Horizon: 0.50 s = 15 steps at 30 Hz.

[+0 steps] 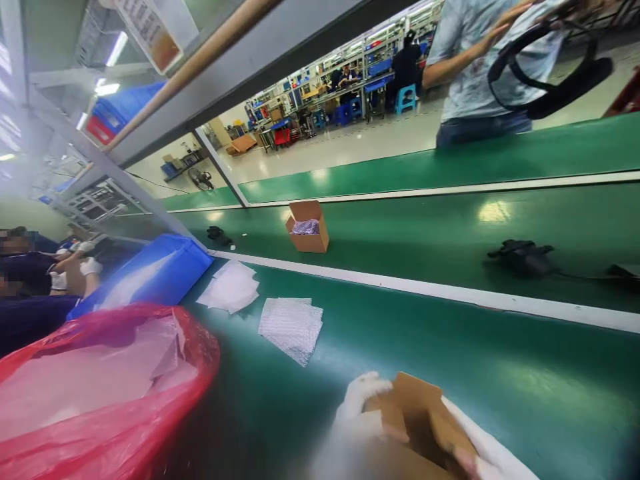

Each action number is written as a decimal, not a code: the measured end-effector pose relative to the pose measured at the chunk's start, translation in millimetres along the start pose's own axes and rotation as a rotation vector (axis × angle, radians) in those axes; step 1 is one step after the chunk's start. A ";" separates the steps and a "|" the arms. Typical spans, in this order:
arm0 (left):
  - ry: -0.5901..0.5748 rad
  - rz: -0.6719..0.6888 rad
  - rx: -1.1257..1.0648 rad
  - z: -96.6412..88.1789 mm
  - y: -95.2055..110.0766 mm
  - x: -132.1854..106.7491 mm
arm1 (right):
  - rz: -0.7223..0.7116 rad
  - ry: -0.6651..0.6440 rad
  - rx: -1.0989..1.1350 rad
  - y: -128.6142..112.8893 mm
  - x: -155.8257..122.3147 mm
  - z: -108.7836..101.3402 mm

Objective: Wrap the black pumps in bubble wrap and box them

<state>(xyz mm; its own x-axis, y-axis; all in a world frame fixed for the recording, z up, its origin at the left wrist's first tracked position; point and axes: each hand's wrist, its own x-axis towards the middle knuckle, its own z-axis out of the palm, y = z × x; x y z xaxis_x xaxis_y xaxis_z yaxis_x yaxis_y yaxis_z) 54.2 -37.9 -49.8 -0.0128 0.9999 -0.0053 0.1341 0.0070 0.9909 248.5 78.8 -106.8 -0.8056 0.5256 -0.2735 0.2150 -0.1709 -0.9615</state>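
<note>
Green bench (400,327). Box (417,393), open brown card: near side, between left hand (357,408) and right hand (489,463), each grasping a wall. Judged light, fairly stiff, flaps pliable; best held by opposite walls.

The glove on your left hand (357,407) looks like matt white cloth, and the box (425,400) you hold is plain brown cardboard, dull and smooth. Your green tabletop (410,327) is smooth and glossy, mirroring the lamps. Beside you, the red bag (205,347) is thin, shiny, wrinkled plastic; the blue bin (193,257), smooth plastic; the clear sheets (293,327), rough, bubbly plastic. Above, the brown rod (197,63) looks wooden.
</note>
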 end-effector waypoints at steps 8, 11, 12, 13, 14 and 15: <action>0.012 -0.165 -0.242 1.7 2.2 1.5 | 0.140 -0.318 0.393 -62.3 -12.6 -18.9; 0.038 -0.172 -0.238 2.2 8.0 6.1 | 0.171 -0.316 0.051 -74.9 -0.6 -33.3; 0.036 -0.173 -0.231 2.7 10.6 8.0 | 0.156 -0.357 -0.062 -80.5 4.5 -33.0; 0.038 -0.171 -0.226 3.3 13.2 9.8 | 0.139 -0.408 -0.165 -86.4 9.4 -29.9; 0.040 -0.171 -0.225 3.9 15.5 11.2 | 0.124 -0.453 -0.264 -92.0 13.9 -24.7; 0.041 -0.176 -0.225 4.2 17.5 12.3 | 0.117 -0.478 -0.365 -96.7 17.4 -18.3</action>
<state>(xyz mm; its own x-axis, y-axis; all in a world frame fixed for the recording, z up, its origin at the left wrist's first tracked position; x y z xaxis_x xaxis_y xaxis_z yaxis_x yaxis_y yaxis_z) 60.5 -25.5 -33.0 -0.0572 0.9822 -0.1792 -0.0966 0.1732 0.9801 223.8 119.7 -19.0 -0.9054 0.0744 -0.4181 0.4245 0.1362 -0.8951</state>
